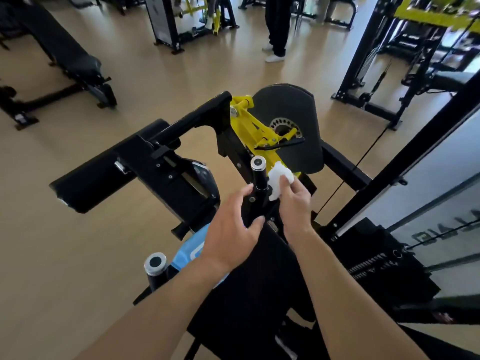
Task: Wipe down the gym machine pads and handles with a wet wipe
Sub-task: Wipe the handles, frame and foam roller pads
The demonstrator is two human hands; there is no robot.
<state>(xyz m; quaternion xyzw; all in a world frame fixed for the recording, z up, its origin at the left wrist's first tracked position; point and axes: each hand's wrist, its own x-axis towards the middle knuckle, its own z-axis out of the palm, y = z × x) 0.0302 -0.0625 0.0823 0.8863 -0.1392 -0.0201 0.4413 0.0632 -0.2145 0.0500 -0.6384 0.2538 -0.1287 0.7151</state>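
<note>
gym floor, two hands (262, 203), one wipe (279, 181)

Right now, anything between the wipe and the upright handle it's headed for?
Nothing visible. The right hand pinches the wet wipe right beside the upright handle; the left hand sits on the handle's other side, out of the way.

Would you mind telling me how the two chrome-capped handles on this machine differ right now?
The far handle stands between both hands: the right hand presses the white wipe against it, and the left hand is open beside its base. The near handle stands apart, untouched, beside a light blue item. Both are black posts with round chrome end caps.
</note>
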